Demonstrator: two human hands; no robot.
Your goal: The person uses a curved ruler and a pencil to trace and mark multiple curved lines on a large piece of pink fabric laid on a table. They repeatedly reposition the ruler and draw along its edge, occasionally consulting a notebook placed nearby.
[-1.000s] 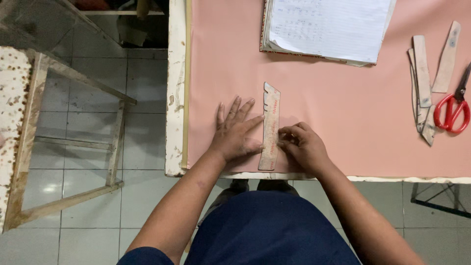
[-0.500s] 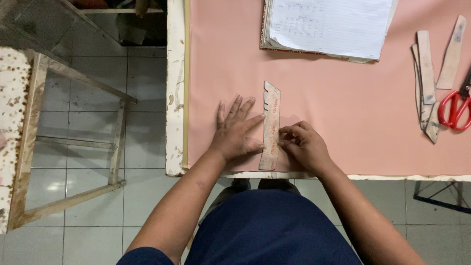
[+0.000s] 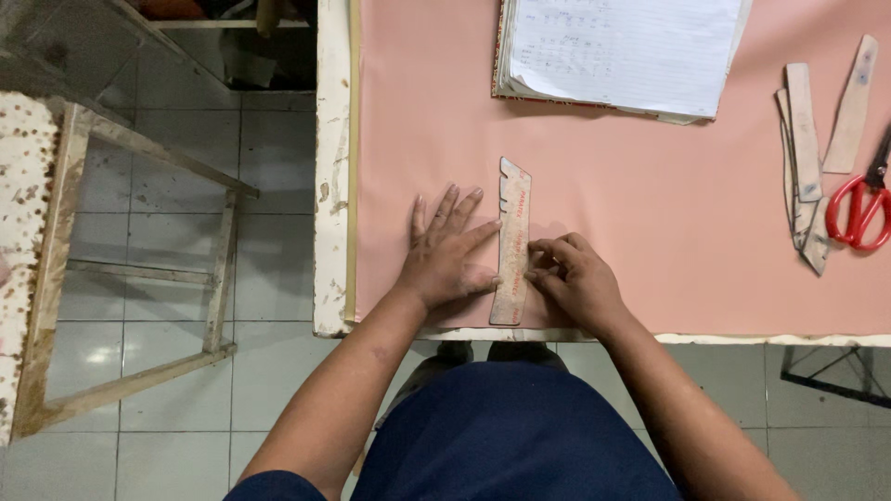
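Note:
A worn cardboard template strip point(image 3: 512, 223) with notches at its far end lies lengthwise on the pink cloth point(image 3: 631, 186) near the table's front edge. My left hand point(image 3: 447, 252) lies flat on the cloth, fingers spread, with fingertips pressing the strip's left side. My right hand point(image 3: 574, 278) sits against the strip's right edge with its fingers bunched together; whatever they pinch is too small to make out.
An open ruled notebook point(image 3: 620, 54) lies at the back of the table. Several cardboard strips point(image 3: 806, 139) and red-handled scissors point(image 3: 865, 206) lie at the right. The white table edge point(image 3: 332, 167) runs along the left, with a wooden frame point(image 3: 139, 269) on the tiled floor beside it.

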